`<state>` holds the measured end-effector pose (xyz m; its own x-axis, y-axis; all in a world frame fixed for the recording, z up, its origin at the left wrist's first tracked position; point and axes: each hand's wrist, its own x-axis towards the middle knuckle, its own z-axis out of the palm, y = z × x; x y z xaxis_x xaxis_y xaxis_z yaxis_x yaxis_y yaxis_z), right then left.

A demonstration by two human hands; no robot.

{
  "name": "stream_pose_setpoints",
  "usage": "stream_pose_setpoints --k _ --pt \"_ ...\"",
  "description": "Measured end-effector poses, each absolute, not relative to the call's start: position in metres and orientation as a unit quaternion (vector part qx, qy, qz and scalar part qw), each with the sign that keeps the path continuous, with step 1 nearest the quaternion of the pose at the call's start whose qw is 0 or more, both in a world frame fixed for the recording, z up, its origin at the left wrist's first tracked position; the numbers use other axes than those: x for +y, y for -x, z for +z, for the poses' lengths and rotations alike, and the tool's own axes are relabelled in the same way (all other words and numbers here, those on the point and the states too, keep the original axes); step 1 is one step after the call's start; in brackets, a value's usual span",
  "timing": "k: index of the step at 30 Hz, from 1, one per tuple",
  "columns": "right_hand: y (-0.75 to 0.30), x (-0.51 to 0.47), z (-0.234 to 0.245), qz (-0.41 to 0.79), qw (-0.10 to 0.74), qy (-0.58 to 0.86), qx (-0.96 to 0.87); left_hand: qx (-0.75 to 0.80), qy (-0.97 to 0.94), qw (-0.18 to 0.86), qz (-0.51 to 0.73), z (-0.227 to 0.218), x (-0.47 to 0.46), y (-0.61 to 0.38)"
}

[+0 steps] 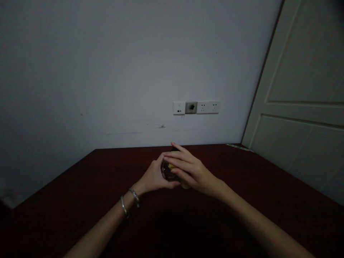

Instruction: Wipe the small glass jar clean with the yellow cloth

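Observation:
Both hands meet above the middle of the dark red table (129, 222). My left hand (154, 175) curls around a dark, shiny, round glass-like container (166, 172), thumb on the near side. Over its right side lies my right hand (192, 170), fingers bent and close together. A yellow piece (185, 185) shows below the right palm, and more yellow shows between the fingers. Its kind, possibly a cloth or sponge, cannot be made out. The hands cover most of both things. Two silver bangles circle my left wrist.
A pale wall with a row of sockets and switches (208, 107) rises behind the table's far edge. On the right stands a light panelled door (303, 89). A thin pale strip (239, 147) lies at the table's far right corner. The light is dim.

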<state>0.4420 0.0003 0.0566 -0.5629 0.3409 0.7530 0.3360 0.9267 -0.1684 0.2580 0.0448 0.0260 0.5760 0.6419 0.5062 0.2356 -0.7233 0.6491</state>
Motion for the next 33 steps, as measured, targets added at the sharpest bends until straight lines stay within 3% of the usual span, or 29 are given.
stream_pose_setpoints --k 4,12,19,26,33 --pt "-0.443 -0.001 0.062 -0.015 0.404 0.163 -0.9 0.257 -0.864 0.235 0.365 0.028 0.042 -0.259" --pt "-0.441 0.01 0.053 0.028 0.506 0.213 -0.836 0.335 -0.883 0.151 0.292 0.032 0.034 -0.26" --pt "-0.435 -0.002 0.058 -0.041 0.443 0.177 -0.878 0.318 -0.896 0.111 0.288 0.028 0.042 -0.259" --pt "-0.44 0.009 0.054 0.138 0.566 0.231 -0.779 0.289 -0.862 0.247 0.335 0.037 0.029 -0.264" --pt "-0.444 0.0 0.064 0.057 0.525 0.155 -0.835 0.265 -0.784 0.452 0.332 0.033 0.026 -0.274"
